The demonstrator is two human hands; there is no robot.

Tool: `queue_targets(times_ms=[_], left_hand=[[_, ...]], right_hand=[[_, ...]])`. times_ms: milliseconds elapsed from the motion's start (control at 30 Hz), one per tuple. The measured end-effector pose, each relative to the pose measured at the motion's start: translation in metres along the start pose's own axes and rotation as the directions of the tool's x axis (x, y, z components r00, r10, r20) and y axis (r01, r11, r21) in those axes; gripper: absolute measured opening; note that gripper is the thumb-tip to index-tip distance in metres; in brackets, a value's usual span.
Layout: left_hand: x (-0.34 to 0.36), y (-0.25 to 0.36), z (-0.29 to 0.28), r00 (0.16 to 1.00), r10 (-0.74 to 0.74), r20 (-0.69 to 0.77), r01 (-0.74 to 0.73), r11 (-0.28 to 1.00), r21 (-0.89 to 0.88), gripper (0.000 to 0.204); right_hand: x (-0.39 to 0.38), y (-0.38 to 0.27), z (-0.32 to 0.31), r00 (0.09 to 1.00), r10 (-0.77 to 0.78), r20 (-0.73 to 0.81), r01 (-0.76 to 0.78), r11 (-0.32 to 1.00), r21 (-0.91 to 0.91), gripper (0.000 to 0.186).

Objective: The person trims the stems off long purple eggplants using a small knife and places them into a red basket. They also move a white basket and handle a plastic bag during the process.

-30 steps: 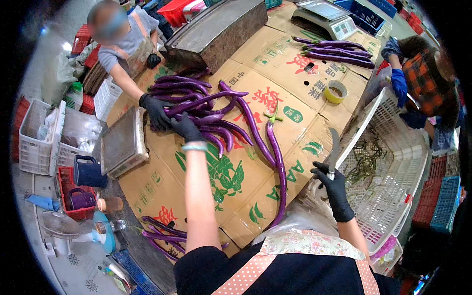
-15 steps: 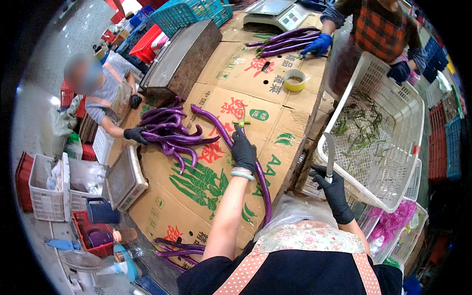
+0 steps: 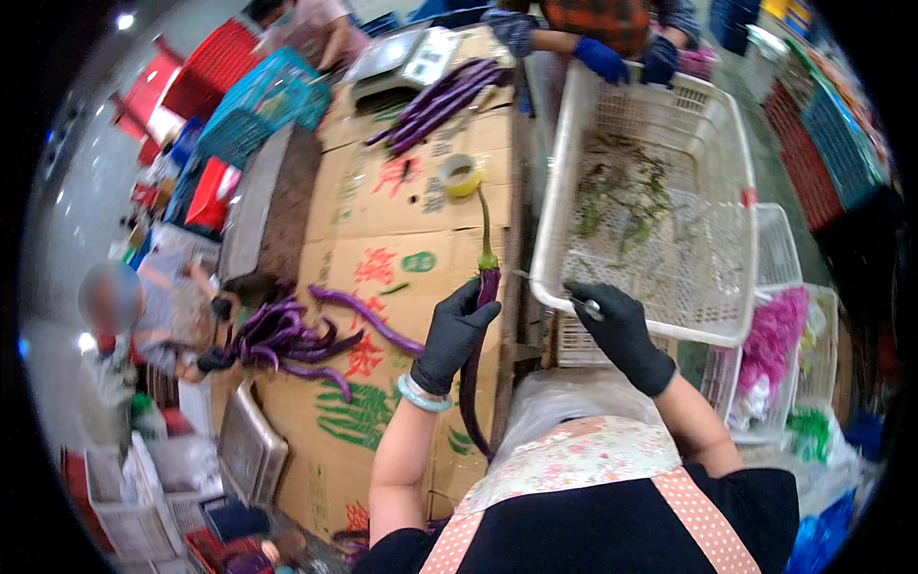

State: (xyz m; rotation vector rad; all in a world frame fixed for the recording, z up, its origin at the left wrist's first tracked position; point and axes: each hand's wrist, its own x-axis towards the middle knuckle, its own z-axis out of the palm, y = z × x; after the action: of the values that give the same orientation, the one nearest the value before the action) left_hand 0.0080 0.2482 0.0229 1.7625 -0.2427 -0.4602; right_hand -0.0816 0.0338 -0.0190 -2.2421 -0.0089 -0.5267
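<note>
Your left hand [image 3: 449, 337] grasps an eggplant [image 3: 469, 387] just below its green cap [image 3: 489, 260], stem [image 3: 485, 218] pointing away from you, above the cardboard [image 3: 335, 206]. Your right hand [image 3: 626, 340] is closed around a knife [image 3: 592, 308], partly hidden, near the crate [image 3: 712, 331].

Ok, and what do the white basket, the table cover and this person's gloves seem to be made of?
White basket: probably moulded plastic, slightly shiny; stiff walls pierced by rows of small slots.
Table cover: looks like brown cardboard, mostly matt, with straight creases and coloured print.
Gloves: likely thin rubber, dull black, following the fingers closely; the exact type can't be told.
</note>
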Motion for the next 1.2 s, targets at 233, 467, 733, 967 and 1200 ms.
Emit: queue_targets(times_ms=[233,467,733,967,1200], left_hand=[[0.021,0.024,0.079,0.961,0.018,0.277,-0.069,0.982,0.175,0.035],[0.017,0.065,0.089,0.898,0.076,0.433,-0.049,0.996,-0.074,0.034],[0.087,0.068,0.000,0.827,0.224,-0.516,-0.504,0.703,-0.502,0.023],[0.050,0.019,-0.036,0.806,0.133,-0.577,-0.518,0.632,-0.577,0.038],[-0.014,-0.078,-0.098,0.670,0.062,-0.739,-0.687,0.430,-0.586,0.038]], right_hand=[[0.028,0.018,-0.050,0.985,-0.149,-0.085,0.095,0.887,-0.452,0.033],[-0.041,0.110,-0.129,0.825,0.394,-0.406,-0.503,0.840,-0.206,0.024],[-0.049,0.051,-0.100,0.811,0.584,-0.032,-0.467,0.680,0.564,0.027],[-0.014,-0.011,-0.040,0.832,0.493,0.255,-0.432,0.285,0.856,0.027],[0.025,-0.040,-0.014,0.887,0.437,0.150,-0.342,0.403,0.849,0.030]])
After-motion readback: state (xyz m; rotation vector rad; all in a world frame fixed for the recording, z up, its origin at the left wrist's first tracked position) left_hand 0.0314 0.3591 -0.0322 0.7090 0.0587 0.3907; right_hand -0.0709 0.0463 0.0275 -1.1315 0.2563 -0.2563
